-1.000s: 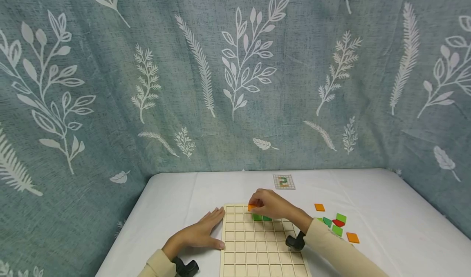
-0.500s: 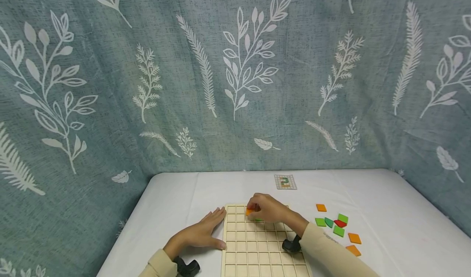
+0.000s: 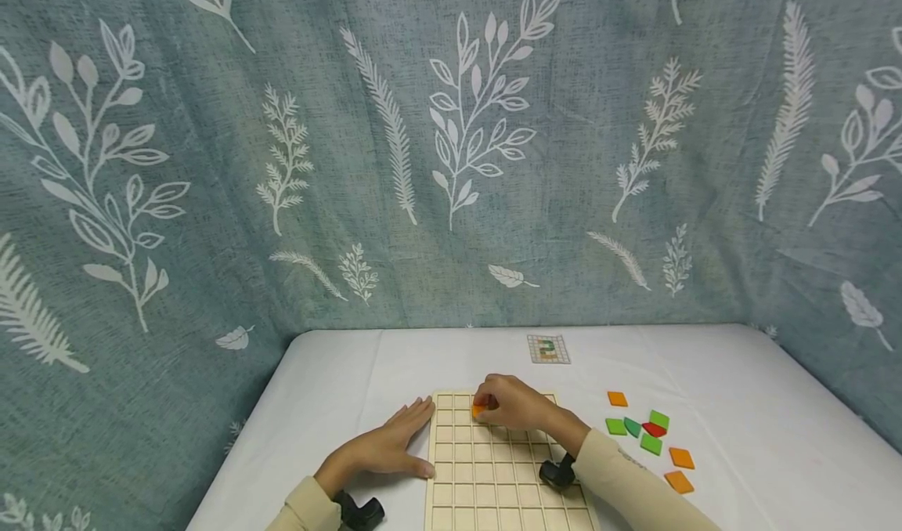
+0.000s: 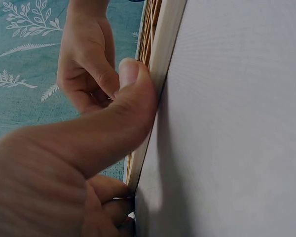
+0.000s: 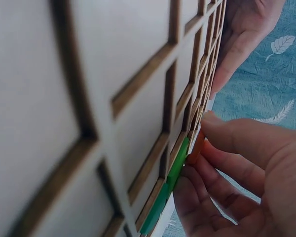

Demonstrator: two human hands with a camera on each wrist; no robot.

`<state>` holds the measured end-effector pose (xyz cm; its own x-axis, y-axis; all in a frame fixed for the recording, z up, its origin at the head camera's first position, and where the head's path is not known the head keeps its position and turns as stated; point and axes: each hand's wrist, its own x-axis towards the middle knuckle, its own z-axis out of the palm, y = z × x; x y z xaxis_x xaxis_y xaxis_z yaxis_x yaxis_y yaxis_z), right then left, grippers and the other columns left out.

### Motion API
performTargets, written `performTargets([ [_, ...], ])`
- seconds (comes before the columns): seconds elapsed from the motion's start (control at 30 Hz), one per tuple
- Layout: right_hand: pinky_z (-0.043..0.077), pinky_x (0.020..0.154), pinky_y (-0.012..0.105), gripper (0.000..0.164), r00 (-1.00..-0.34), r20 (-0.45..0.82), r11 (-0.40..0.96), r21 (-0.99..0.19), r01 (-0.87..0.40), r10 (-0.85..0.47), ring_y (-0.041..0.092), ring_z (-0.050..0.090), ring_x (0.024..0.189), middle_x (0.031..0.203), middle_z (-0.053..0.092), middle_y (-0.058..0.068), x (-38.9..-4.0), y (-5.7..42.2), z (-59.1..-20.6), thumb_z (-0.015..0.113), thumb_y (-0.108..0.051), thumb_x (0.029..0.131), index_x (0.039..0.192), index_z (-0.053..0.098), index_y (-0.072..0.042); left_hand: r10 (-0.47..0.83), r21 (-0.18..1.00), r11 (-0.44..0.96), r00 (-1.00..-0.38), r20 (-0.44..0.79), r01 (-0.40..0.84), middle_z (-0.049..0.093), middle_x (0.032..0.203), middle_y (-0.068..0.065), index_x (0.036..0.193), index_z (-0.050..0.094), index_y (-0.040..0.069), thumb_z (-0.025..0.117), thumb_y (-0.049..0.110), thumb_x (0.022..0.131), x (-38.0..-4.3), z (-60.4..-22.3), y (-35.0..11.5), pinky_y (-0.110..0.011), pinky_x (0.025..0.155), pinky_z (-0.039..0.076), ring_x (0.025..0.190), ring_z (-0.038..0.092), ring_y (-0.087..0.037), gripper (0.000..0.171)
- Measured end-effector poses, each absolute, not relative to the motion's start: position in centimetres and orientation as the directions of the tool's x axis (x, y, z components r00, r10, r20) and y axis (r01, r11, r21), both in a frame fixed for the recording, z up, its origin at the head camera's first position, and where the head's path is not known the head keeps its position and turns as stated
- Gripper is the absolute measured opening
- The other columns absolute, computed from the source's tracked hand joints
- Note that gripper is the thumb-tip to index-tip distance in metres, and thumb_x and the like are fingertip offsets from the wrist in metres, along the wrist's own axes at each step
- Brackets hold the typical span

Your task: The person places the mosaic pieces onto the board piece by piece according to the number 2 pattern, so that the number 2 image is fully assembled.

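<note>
A pale wooden grid board (image 3: 484, 476) lies on the white table. My left hand (image 3: 384, 446) rests flat beside its left edge, fingers extended, with the thumb touching the rim. Over the far part of the board, my right hand (image 3: 520, 403) pinches a small orange square tile (image 3: 478, 410) between thumb and fingers. The right wrist view shows the orange tile (image 5: 195, 150) tilted at the grid, right by a light green tile (image 5: 177, 164) and a darker green tile (image 5: 154, 209) that sit in cells. My right hand hides those green tiles in the head view.
Right of the board lie loose tiles: orange ones (image 3: 681, 458), light green ones (image 3: 651, 443), a dark green one (image 3: 632, 427) and a red one (image 3: 654, 429). A small patterned grid card (image 3: 549, 349) lies behind the board. A leaf-print curtain (image 3: 423, 280) hangs behind the table.
My right hand has brought the orange tile slightly nearer to me and lower onto the board, now covering the green tiles. The left hand has stayed in place.
</note>
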<state>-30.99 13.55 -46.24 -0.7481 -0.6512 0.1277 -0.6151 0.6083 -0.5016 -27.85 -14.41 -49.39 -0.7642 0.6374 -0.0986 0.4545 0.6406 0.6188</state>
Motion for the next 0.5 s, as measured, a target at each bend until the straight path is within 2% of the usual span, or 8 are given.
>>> performTargets([
  [0.5, 0.052, 0.07, 0.022, 0.014, -0.743, 0.113, 0.606, -0.505, -0.615, -0.659, 0.004, 0.055, 0.079, 0.094, 0.063, 0.002, -30.99, 13.31, -46.32, 0.076, -0.01, 0.088, 0.101, 0.074, -0.007, 0.637, 0.613, 0.643, -0.764, -0.096, 0.459, 0.008, 0.169, -0.014, 0.159, 0.014, 0.0, 0.077, 0.054, 0.081, -27.9, -49.47, -14.47, -0.055, 0.126, 0.006, 0.157, 0.005, -0.031, 0.113],
])
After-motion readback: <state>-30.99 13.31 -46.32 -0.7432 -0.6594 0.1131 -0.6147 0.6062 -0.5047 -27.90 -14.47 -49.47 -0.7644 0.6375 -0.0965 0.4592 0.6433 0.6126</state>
